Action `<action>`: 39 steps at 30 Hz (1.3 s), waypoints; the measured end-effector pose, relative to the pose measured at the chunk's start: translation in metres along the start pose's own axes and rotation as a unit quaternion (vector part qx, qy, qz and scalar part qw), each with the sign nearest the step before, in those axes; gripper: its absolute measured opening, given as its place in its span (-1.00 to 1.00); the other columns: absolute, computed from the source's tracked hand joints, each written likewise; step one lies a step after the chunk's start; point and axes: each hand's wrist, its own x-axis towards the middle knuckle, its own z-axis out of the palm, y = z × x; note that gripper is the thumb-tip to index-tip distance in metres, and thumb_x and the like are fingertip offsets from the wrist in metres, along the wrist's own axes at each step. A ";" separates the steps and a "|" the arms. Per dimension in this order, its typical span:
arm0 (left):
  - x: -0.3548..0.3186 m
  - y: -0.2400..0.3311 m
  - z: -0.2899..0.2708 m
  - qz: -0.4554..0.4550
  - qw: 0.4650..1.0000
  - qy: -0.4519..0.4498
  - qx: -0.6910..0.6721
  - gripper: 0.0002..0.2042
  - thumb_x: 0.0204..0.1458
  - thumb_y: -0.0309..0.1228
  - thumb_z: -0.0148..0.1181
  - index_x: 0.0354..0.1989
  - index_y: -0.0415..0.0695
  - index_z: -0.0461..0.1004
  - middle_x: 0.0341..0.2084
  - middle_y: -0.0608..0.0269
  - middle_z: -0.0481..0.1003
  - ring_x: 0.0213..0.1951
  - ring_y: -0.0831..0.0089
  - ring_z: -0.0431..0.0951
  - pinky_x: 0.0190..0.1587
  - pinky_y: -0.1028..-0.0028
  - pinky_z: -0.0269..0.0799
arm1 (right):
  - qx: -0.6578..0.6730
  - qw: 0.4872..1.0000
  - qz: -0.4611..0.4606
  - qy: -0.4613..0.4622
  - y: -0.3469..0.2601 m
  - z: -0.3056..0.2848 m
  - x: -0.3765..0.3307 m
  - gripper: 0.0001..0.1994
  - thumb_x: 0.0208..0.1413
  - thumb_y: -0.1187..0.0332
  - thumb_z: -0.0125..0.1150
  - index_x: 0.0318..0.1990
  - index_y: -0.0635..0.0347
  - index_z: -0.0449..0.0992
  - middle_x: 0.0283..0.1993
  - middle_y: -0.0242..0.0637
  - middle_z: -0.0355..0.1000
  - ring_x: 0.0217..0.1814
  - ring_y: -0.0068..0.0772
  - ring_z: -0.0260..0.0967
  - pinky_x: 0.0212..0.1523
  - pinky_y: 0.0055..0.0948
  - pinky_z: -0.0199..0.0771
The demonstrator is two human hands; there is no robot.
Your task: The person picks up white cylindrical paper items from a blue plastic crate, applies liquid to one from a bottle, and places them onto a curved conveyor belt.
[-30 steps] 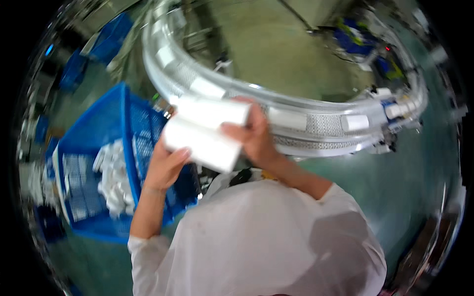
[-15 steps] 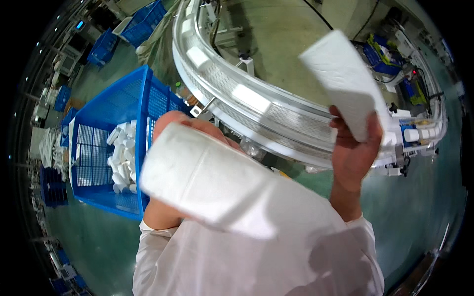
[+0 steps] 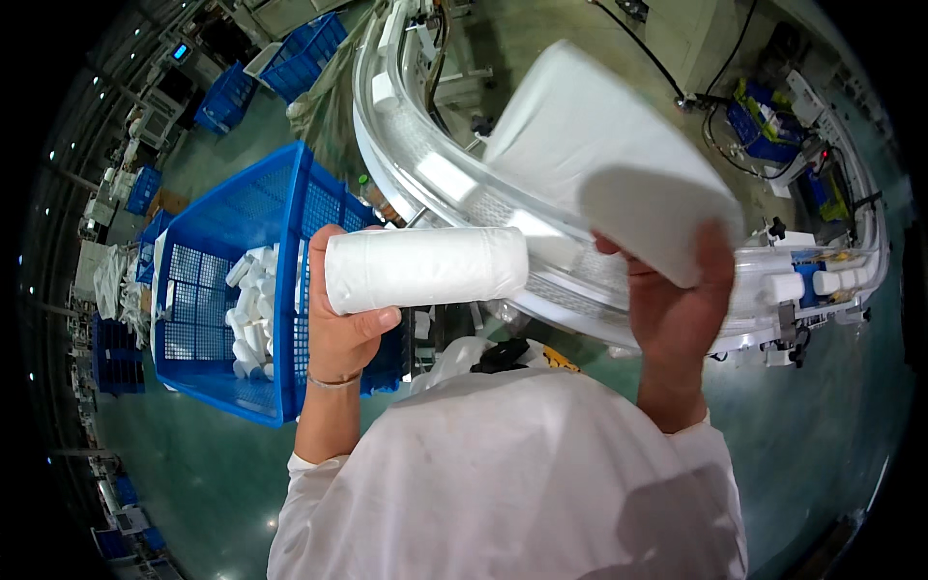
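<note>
My left hand (image 3: 340, 324) grips a white paper roll (image 3: 425, 268) held level in front of me, its left end in my palm. My right hand (image 3: 677, 304) is raised and grips a second white roll (image 3: 604, 155), tilted up and to the left, close to the camera. Both rolls hang above a curved white conveyor (image 3: 425, 164) that carries white rolls (image 3: 836, 280) at its right end. A blue plastic crate (image 3: 217, 377) with several white rolls (image 3: 253, 309) stands at my left.
More blue crates (image 3: 227, 92) sit on the green floor at the far left and top. Blue equipment and cables (image 3: 764, 121) lie beyond the conveyor at the upper right. My white coat (image 3: 503, 483) fills the lower middle.
Both hands have lifted and parted the two rolls: the left roll now lies level and lower, the right roll has swung up nearer the camera.
</note>
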 end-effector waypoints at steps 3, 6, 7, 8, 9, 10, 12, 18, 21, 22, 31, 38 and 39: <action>0.008 -0.004 -0.001 -0.059 0.997 0.036 -0.024 -0.27 -0.41 -0.58 0.30 0.04 -0.11 0.06 -0.19 0.19 0.32 -0.08 0.33 0.34 -0.02 0.38 0.29 | -0.080 0.994 0.024 -0.066 0.013 -0.003 -0.007 -0.67 -0.08 0.40 0.05 -0.09 0.24 0.29 -0.22 -0.28 0.33 -0.18 -0.38 0.32 -0.23 -0.36 0.35; 0.004 -0.020 0.001 -0.131 0.981 0.088 -0.116 -0.39 -0.25 -0.59 0.16 0.04 -0.14 0.06 -0.12 0.16 0.28 -0.06 0.32 0.34 -0.04 0.36 0.32 | -0.195 0.968 0.128 -0.092 0.023 0.015 -0.014 -0.64 -0.31 0.44 0.19 -0.24 0.19 0.33 -0.32 -0.44 0.26 -0.33 -0.62 0.20 -0.29 -0.60 0.24; 0.002 -0.024 0.002 -0.152 0.972 0.098 -0.147 -0.42 -0.23 -0.59 0.14 0.04 -0.14 0.06 -0.11 0.17 0.28 -0.05 0.32 0.33 -0.05 0.36 0.33 | -0.210 0.968 0.112 -0.081 0.032 0.013 -0.011 -0.64 -0.31 0.43 0.18 -0.23 0.20 0.33 -0.27 -0.43 0.26 -0.31 -0.61 0.20 -0.28 -0.60 0.25; -0.002 -0.031 0.000 -0.159 0.971 0.083 -0.156 -0.43 -0.21 -0.59 0.13 0.04 -0.14 0.06 -0.11 0.17 0.29 -0.06 0.32 0.34 -0.05 0.36 0.33 | -0.231 0.965 0.101 -0.068 0.046 0.008 -0.012 -0.64 -0.30 0.41 0.18 -0.23 0.21 0.33 -0.23 -0.41 0.25 -0.28 -0.61 0.21 -0.26 -0.60 0.25; -0.008 -0.040 -0.006 -0.161 0.970 0.075 -0.163 -0.45 -0.19 -0.58 0.12 0.04 -0.13 0.07 -0.12 0.17 0.29 -0.06 0.33 0.35 -0.05 0.36 0.33 | -0.248 0.962 0.093 -0.064 0.059 0.005 -0.013 -0.64 -0.30 0.39 0.18 -0.23 0.22 0.34 -0.18 -0.39 0.24 -0.26 -0.60 0.21 -0.24 -0.59 0.25; -0.014 -0.050 -0.009 -0.166 0.967 0.085 -0.176 -0.46 -0.21 -0.61 0.14 0.01 -0.13 0.08 -0.13 0.18 0.30 -0.07 0.34 0.36 -0.04 0.36 0.33 | -0.246 0.960 0.097 -0.094 0.061 -0.003 -0.011 -0.60 -0.26 0.27 0.17 -0.21 0.25 0.33 -0.02 -0.32 0.17 -0.20 -0.54 0.20 -0.15 -0.56 0.24; -0.015 -0.050 0.007 -0.126 0.992 0.013 0.020 -0.47 -0.25 -0.60 0.21 -0.06 -0.14 0.11 -0.18 0.18 0.30 -0.12 0.41 0.35 -0.10 0.44 0.33 | -0.215 0.961 0.110 -0.133 0.064 -0.015 -0.014 -0.45 -0.37 0.10 0.18 -0.18 0.27 0.33 0.10 -0.19 0.10 -0.01 -0.34 0.18 -0.02 -0.40 0.20; -0.005 -0.052 -0.002 -0.155 0.980 -0.017 0.121 -0.47 -0.22 -0.42 0.26 -0.08 -0.22 0.12 -0.25 0.20 0.32 -0.16 0.50 0.32 -0.12 0.54 0.26 | -0.147 0.939 0.291 -0.108 0.076 -0.013 -0.012 -0.20 -0.48 0.04 0.18 0.01 0.35 0.19 0.05 -0.04 0.14 0.07 -0.17 0.16 0.03 -0.26 0.23; 0.006 -0.035 -0.039 -0.211 0.974 -0.077 -0.014 -0.57 -0.08 -0.44 0.10 -0.01 -0.18 0.15 -0.14 0.22 0.31 -0.08 0.50 0.31 -0.02 0.49 0.22 | -0.189 0.942 0.262 -0.096 0.095 0.004 -0.003 -0.17 -0.46 -0.02 0.18 0.02 0.34 0.16 0.03 -0.03 0.15 0.08 -0.20 0.14 0.04 -0.29 0.19; 0.006 -0.032 -0.056 -0.224 0.969 -0.086 -0.059 -0.56 -0.04 -0.37 0.07 0.03 -0.18 0.14 -0.10 0.20 0.30 -0.06 0.49 0.30 0.00 0.48 0.21 | -0.249 0.932 0.227 -0.135 0.101 0.007 0.002 -0.20 -0.46 -0.02 0.19 0.00 0.31 0.19 0.04 -0.04 0.14 0.09 -0.19 0.12 0.05 -0.27 0.17; 0.071 0.038 -0.265 -0.041 0.944 0.202 0.257 -0.64 -0.03 -0.25 0.09 -0.08 -0.13 0.28 -0.20 0.17 0.37 -0.13 0.42 0.40 -0.06 0.47 0.33 | -0.253 0.951 0.171 0.051 0.130 0.014 0.045 -0.34 -0.16 0.04 0.03 0.05 0.35 0.14 0.02 -0.07 0.19 0.09 -0.15 0.14 0.10 -0.19 0.11; 0.013 -0.148 -0.513 -0.450 0.683 0.041 0.575 -0.51 -0.33 -0.21 0.29 -0.26 -0.33 0.41 -0.37 -0.01 0.47 -0.30 0.26 0.46 -0.22 0.41 0.35 | -0.317 0.921 0.135 0.182 0.139 0.033 0.073 -0.39 -0.10 0.12 0.12 0.05 0.34 0.14 0.04 -0.06 0.20 0.09 -0.12 0.15 0.07 -0.15 0.17; 0.010 -0.164 -0.517 -0.490 0.675 -0.004 0.551 -0.37 -0.36 -0.11 0.30 -0.15 -0.34 0.35 -0.25 -0.07 0.42 -0.17 0.20 0.42 -0.11 0.39 0.29 | -0.337 0.914 0.120 0.193 0.143 0.040 0.072 -0.39 -0.10 0.11 0.11 0.05 0.33 0.14 0.04 -0.07 0.19 0.09 -0.13 0.14 0.08 -0.14 0.15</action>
